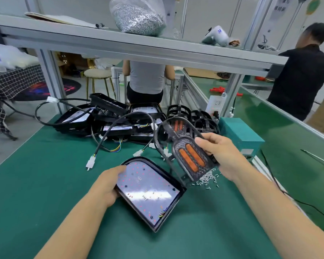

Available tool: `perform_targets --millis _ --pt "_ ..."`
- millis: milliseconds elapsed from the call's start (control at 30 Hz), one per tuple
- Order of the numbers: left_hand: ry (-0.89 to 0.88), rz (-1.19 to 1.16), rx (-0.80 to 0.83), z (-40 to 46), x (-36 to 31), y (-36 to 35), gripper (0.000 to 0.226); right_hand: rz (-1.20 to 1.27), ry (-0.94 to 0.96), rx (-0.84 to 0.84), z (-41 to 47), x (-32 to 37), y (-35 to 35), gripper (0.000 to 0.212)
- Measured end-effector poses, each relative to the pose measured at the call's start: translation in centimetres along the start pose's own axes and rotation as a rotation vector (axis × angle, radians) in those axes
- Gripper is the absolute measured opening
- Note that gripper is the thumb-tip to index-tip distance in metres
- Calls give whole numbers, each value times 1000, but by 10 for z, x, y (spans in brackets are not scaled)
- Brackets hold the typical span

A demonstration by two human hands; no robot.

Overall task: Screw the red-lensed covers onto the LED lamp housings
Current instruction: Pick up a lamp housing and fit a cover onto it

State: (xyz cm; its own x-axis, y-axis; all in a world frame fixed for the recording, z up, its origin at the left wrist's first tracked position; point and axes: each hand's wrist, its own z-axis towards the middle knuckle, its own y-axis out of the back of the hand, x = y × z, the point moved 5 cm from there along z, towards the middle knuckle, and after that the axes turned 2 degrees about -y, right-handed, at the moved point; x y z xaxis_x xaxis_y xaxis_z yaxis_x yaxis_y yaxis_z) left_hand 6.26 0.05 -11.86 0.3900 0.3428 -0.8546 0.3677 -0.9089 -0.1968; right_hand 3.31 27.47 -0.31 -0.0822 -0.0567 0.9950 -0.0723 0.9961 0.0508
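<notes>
The right hand grips a red-lensed cover by its right edge, holding it tilted above loose screws. The left hand grasps the left rim of an open LED lamp housing lying on the green tabletop. More housings are piled behind.

Both bare forearms are extended forward from the lower edge of the view. The left hand is held low, knuckles up, fingers curled around an edge gripped at its right side. The right hand is raised higher and farther forward, wrist bent leftward, thumb on top and fingers underneath pinching a piece at its left.
</notes>
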Motion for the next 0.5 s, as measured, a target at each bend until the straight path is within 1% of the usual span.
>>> perform_targets --millis 67,100,133,200,233,267,333,367,400,467,500 --pt "14 -114 51 -5 1 -4 16 -24 -3 47 -11 -2 -20 0" --pt "18 -174 86 -7 3 -5 18 -91 26 37 -16 -4 -30 3" --pt "27 -228 121 -8 5 -6 22 -211 79 7 -23 -6 -39 7" --pt "52 -308 160 -8 8 -7 29 -463 241 -44 -40 -5 -62 18" --pt "59 -328 162 -8 8 -6 31 -534 335 -42 -50 -4 -76 24" --pt "61 -342 166 -10 7 -6 32 -571 418 -27 -60 -3 -89 29" --pt "58 -352 178 -11 5 -6 32 -622 542 -3 -74 -2 -108 26" --pt "60 -357 185 -12 4 -6 32 -614 560 3 -76 -3 -114 23" --pt "63 -359 197 -13 4 -6 31 -575 534 9 -76 -4 -115 22" --pt "62 -352 247 -18 4 -7 35 -487 391 34 -64 -7 -113 21" --pt "66 -351 257 -20 5 -6 38 -488 310 43 -55 -10 -108 18"
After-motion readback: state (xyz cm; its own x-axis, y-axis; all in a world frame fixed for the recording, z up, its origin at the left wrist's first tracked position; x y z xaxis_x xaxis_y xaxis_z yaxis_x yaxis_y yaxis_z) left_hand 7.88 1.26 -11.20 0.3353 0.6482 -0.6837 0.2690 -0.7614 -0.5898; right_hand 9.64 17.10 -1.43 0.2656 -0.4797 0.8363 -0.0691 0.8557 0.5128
